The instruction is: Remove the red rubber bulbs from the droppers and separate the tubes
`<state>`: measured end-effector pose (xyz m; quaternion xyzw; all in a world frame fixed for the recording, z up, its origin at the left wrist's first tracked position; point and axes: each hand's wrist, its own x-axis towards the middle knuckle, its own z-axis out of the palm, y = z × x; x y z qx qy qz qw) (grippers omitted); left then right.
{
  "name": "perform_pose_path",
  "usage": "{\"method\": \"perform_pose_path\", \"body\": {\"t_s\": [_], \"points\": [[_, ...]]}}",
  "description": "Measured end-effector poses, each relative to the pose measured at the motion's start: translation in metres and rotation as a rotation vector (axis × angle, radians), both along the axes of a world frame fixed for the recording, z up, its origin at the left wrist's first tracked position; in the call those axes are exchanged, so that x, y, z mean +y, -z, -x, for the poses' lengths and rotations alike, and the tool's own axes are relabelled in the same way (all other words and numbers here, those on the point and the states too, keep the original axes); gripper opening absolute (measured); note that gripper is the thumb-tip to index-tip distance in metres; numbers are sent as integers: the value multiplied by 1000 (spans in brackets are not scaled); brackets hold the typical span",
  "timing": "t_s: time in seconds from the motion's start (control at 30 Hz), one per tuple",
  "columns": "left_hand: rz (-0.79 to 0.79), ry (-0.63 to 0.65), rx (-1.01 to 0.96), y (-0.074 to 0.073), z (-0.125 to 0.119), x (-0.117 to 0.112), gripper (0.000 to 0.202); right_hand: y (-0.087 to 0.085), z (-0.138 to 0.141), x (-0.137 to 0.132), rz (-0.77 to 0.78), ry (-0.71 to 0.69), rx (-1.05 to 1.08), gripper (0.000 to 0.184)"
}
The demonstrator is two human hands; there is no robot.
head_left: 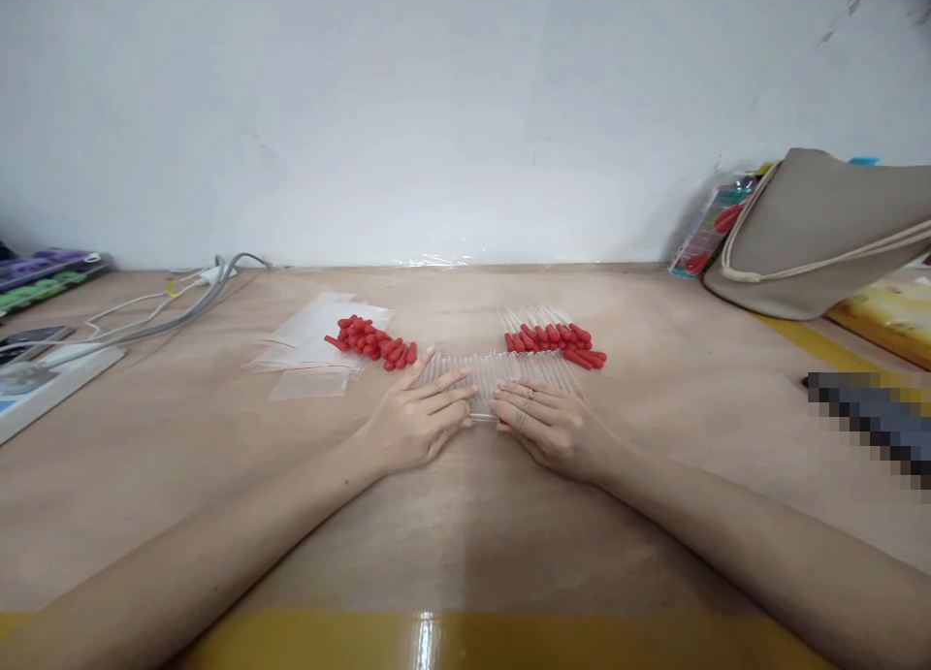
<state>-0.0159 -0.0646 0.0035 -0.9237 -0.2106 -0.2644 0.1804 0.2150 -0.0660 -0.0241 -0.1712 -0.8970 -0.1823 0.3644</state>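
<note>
Side by side on the table lies a row of thin clear dropper tubes [480, 371]. My left hand [426, 413] rests on the row's left part, fingers stretched out and apart. On the right part my right hand [549, 418] lies with its fingers extended, close together. A small bit of red shows beneath the right fingertips; what it belongs to is hidden. Left of the row is a pile of red rubber bulbs [370, 340], partly over clear plastic bags [312, 384]. Behind my right hand lie several droppers with red bulbs [549, 337], their clear ends toward the wall.
At the left stand a white power strip [65, 384] with cables [167, 311] and a purple and green item [50, 277]. A grey-beige drawstring bag [821, 234] and a colourful package [709, 229] lean by the wall at right. A blurred dark object [873, 423] lies at the right.
</note>
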Motion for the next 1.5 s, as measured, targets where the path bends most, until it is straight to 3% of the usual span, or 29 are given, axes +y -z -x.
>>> {"method": "perform_pose_path", "body": {"t_s": [0.1,0.23,0.33,0.43,0.73,0.93,1.37,1.5], "points": [[33,-76,-60,2,17,6,14,-2,-14,2,55,59,81,27],[58,-276,-228,5,42,21,16,-12,-36,11,170,297,307,24],[100,-358,-293,8,46,30,22,-21,-51,21,291,513,353,27],[146,-360,-314,9,42,34,25,-25,-66,32,471,672,351,29],[71,-266,-319,11,36,34,14,-24,-99,53,844,682,472,24],[117,-220,-261,13,35,33,12,-22,-91,51,800,746,388,23],[247,-203,-236,13,39,25,32,-11,-86,50,573,592,343,27],[257,-201,-234,12,38,24,29,-14,-88,51,535,681,422,29]]}}
